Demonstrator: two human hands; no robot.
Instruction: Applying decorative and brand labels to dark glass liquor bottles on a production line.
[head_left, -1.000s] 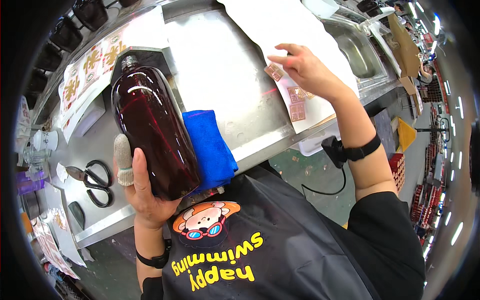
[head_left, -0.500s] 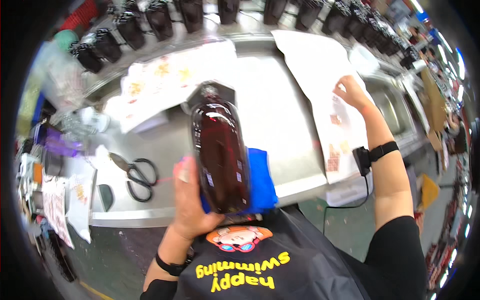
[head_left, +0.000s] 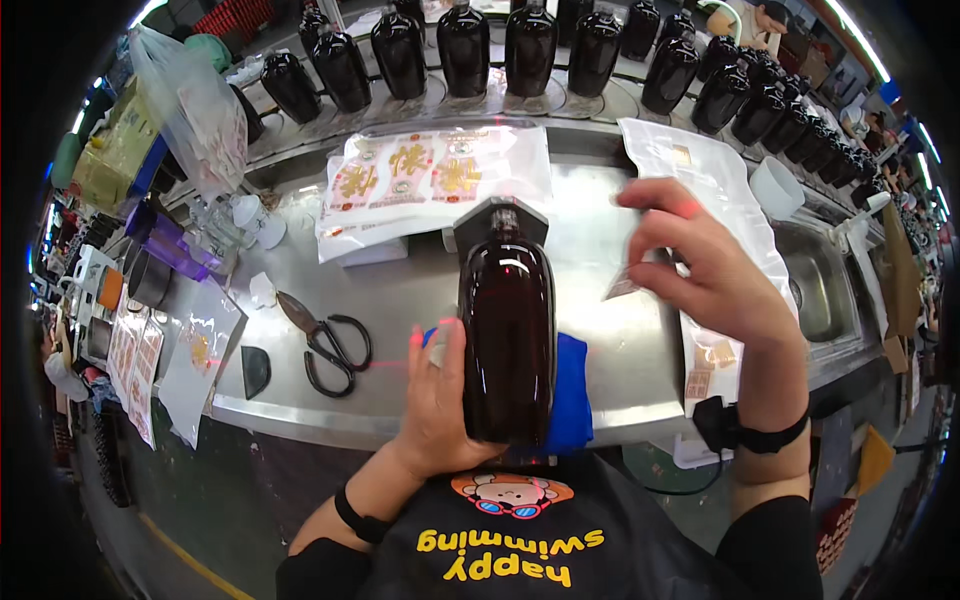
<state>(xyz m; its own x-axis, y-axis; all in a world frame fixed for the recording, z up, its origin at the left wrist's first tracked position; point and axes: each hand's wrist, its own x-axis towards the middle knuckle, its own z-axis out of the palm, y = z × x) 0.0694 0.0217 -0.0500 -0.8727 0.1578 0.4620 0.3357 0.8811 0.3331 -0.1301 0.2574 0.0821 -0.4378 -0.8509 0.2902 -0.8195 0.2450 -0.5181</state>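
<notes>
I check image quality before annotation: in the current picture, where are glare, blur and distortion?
Head view: bright highlights on the dark bottle, pale glare on the steel counter; head view: fingertips of the right hand look slightly blurred; head view: counter's front edge bends, corners go black.

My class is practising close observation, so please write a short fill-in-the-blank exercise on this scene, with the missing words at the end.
1. The left hand holds a dark bottle, and the cloth showing beside it is ____.
2. The scissors lie on the metal table to the ____ of the held bottle.
3. The scissors' looped handles are ____.
4. The lettering on the dark apron is ____.

Missing words: blue; left; black; yellow.
</notes>
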